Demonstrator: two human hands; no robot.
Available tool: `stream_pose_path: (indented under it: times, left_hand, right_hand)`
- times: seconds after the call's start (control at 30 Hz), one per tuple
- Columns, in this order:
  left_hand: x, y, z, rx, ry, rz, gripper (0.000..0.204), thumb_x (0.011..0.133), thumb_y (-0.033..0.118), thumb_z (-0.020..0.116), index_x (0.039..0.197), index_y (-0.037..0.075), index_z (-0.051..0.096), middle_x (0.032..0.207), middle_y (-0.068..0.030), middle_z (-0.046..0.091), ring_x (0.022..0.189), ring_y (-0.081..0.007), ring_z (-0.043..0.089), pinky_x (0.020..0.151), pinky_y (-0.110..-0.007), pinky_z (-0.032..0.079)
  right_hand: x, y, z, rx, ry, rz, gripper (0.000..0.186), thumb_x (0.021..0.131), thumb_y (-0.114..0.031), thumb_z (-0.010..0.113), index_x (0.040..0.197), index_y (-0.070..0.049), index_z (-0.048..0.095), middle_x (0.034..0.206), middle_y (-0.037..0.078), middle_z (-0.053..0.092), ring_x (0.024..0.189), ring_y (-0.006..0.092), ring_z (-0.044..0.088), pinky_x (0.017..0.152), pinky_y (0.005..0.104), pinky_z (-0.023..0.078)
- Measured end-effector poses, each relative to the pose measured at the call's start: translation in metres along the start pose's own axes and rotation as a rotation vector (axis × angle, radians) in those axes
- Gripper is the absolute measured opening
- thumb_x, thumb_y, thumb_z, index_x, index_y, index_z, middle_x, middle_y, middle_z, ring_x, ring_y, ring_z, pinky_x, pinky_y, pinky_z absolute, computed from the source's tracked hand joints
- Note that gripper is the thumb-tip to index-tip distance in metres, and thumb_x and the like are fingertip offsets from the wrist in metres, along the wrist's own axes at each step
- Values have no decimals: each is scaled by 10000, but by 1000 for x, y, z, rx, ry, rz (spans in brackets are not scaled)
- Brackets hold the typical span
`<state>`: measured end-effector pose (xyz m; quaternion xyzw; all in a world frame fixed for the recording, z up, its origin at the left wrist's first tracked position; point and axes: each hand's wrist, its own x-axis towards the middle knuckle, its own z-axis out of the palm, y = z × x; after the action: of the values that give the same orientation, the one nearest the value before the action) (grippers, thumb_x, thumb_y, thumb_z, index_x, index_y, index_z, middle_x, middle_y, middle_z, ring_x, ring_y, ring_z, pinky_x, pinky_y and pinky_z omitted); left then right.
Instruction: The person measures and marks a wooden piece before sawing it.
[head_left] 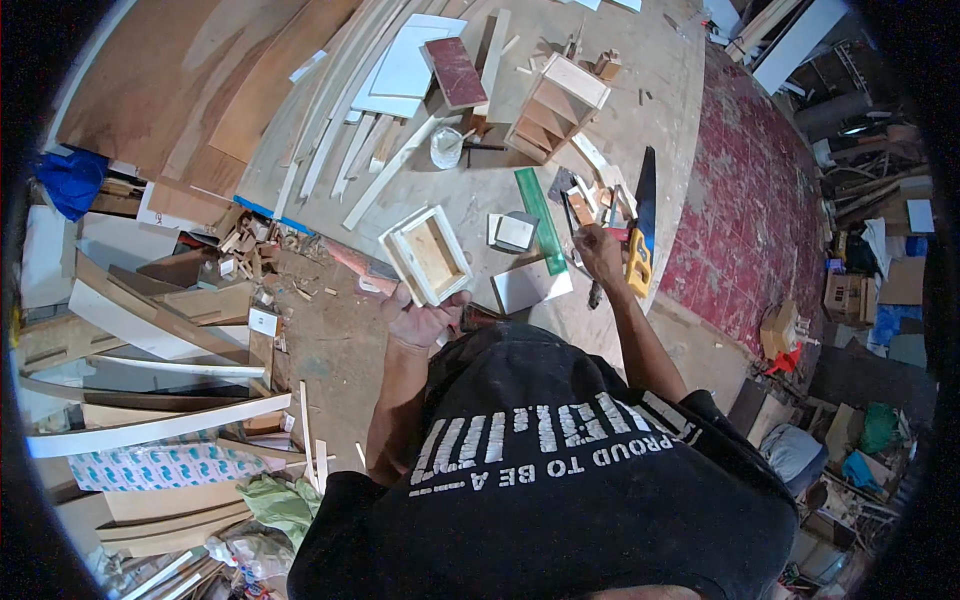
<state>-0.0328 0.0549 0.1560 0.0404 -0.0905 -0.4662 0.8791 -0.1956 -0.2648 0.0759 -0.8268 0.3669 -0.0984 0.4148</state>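
Observation:
My left hand [418, 320] grips a small open wooden box [432, 256] from its near end, tilted above the table's front edge. The box has pale walls and a bare wooden bottom. At the right, my right hand [600, 254] has its fingers curled down over a pile of small wooden blocks and tools [588, 204]. What those fingers hold, if anything, is hidden. Just right of it lies a handsaw [642, 225] with a yellow handle and dark blade. Between the hands are a green straight strip [540, 218], small light-coloured blocks [515, 231] and a white flat piece [531, 286].
Farther back on the table [400, 215] stand a wooden compartment box [557, 108] and a clear jar [445, 148]. Behind the jar are a dark red block [456, 72], white sheets [405, 68] and long wooden strips [340, 120]. Curved boards [165, 420] crowd the lower left.

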Motion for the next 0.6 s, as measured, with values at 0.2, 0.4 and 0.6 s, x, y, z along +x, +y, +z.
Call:
stream_pose_path:
  times: [0.2,0.4,0.6]
  left_hand:
    - [-14,1,1,6,75,48,904,864,317,748,1565,118,213,1525,-237,346,1371,-421,411,889,-529,555]
    - [-22,2,0,53,117,100,931,843,352,770,1559,114,225,1532,-219,339,1359,-410,421,881,-524,560]
    - [-11,-3,12,9,82,65,925,829,342,787,1547,109,251,1524,-218,352,1367,-408,410,877,-501,580]
  right_hand:
    - [2,32,19,-436,-14,-59,198,834,-145,625,976,-49,725,809,215,706,790,344,721,704,429,557]
    - [2,64,20,-428,-74,167,219,870,-144,593,1047,-62,692,965,210,709,917,371,697,773,446,544]
    - [36,42,30,-482,23,-129,177,913,-93,523,1039,-11,616,1057,232,668,917,405,677,761,484,551]
